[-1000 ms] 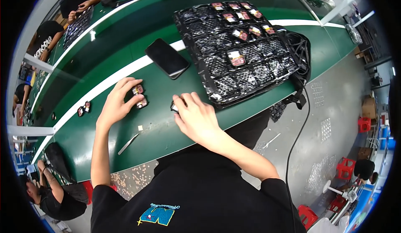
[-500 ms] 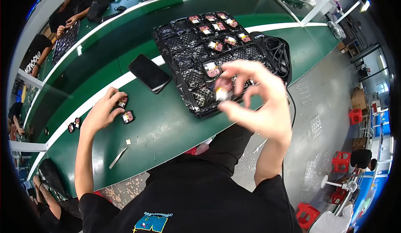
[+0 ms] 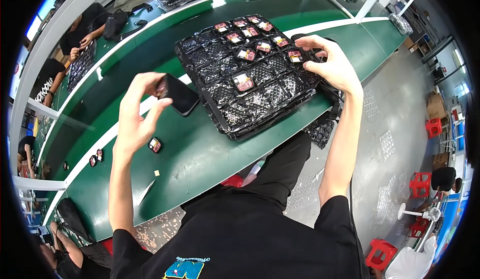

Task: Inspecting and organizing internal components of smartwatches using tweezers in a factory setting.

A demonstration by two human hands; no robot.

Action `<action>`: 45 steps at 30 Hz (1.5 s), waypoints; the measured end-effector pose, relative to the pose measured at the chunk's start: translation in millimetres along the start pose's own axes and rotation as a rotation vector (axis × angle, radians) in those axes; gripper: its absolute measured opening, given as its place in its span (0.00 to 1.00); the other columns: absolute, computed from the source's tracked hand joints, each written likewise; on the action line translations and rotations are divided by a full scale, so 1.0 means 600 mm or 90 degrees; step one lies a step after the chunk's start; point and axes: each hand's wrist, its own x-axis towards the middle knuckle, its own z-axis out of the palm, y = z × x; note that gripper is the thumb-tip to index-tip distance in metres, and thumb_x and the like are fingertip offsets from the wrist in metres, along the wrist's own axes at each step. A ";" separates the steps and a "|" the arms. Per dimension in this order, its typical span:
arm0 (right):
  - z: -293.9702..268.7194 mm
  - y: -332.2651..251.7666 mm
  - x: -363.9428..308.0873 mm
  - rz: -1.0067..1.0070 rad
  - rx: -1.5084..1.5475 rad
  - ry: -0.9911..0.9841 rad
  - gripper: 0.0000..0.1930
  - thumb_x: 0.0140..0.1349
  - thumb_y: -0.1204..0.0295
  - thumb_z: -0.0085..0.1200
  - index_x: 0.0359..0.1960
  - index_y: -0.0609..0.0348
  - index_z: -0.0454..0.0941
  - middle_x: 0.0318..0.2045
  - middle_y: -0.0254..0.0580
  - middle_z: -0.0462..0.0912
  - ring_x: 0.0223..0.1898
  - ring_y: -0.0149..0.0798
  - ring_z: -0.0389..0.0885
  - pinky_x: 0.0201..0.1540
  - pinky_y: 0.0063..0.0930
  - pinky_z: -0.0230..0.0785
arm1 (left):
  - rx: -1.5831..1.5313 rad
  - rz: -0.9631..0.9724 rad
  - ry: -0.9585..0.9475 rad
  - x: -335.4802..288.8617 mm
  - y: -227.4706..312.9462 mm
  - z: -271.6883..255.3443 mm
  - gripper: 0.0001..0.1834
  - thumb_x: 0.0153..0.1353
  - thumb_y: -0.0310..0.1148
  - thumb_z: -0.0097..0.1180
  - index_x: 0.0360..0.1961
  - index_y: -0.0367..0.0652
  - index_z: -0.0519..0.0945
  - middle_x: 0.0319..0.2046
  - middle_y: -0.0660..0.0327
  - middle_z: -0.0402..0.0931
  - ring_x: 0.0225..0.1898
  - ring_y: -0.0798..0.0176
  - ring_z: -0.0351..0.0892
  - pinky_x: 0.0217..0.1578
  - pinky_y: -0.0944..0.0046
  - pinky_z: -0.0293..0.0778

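Note:
My left hand (image 3: pixel 138 110) is raised over the green bench, thumb and fingers pinching a small black-cased device (image 3: pixel 161 87), partly hidden and blurred. Right behind it a black phone (image 3: pixel 181 96) lies on the bench. My right hand (image 3: pixel 332 69) hovers at the right edge of the black moulded tray (image 3: pixel 231 110), fingers apart. Close to its fingertips, a small device with a pink and white face (image 3: pixel 295 56) sits in the tray. Another such device (image 3: pixel 243 82) lies nearer me in the tray, and several fill its far rows.
Loose on the bench are a single device (image 3: pixel 155 145), a pair farther left (image 3: pixel 96 157), tweezers (image 3: pixel 145 191) and a small tan square (image 3: pixel 157 173). A black bag with cables (image 3: pixel 327 91) is beside the tray. A co-worker's hands (image 3: pixel 80 49) are at the far left.
My right hand has moved right and away with its device, which now appears in the tray. My left hand has lifted one device from the bench and carried it toward the phone.

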 end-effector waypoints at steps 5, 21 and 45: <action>0.042 -0.045 -0.068 -0.041 0.220 0.173 0.18 0.63 0.79 0.68 0.56 0.61 0.89 0.50 0.39 0.92 0.49 0.30 0.87 0.56 0.28 0.76 | 0.075 0.213 -0.068 0.153 0.099 0.129 0.21 0.68 0.39 0.73 0.54 0.37 0.82 0.45 0.53 0.83 0.45 0.52 0.85 0.51 0.53 0.82; 0.424 -0.220 -0.200 -0.195 0.144 -0.168 0.23 0.71 0.68 0.66 0.65 0.61 0.81 0.61 0.51 0.82 0.54 0.50 0.85 0.48 0.44 0.81 | 0.137 0.081 0.072 0.134 -0.001 0.020 0.16 0.70 0.40 0.73 0.49 0.39 0.91 0.42 0.58 0.91 0.38 0.62 0.86 0.40 0.61 0.80; 0.564 -0.266 -0.099 -0.420 0.035 -0.125 0.14 0.67 0.73 0.65 0.51 0.61 0.78 0.45 0.43 0.81 0.53 0.47 0.80 0.57 0.43 0.79 | 0.213 -0.523 0.290 -0.446 -0.348 -0.302 0.31 0.75 0.51 0.69 0.68 0.38 0.82 0.62 0.52 0.84 0.62 0.53 0.82 0.67 0.52 0.74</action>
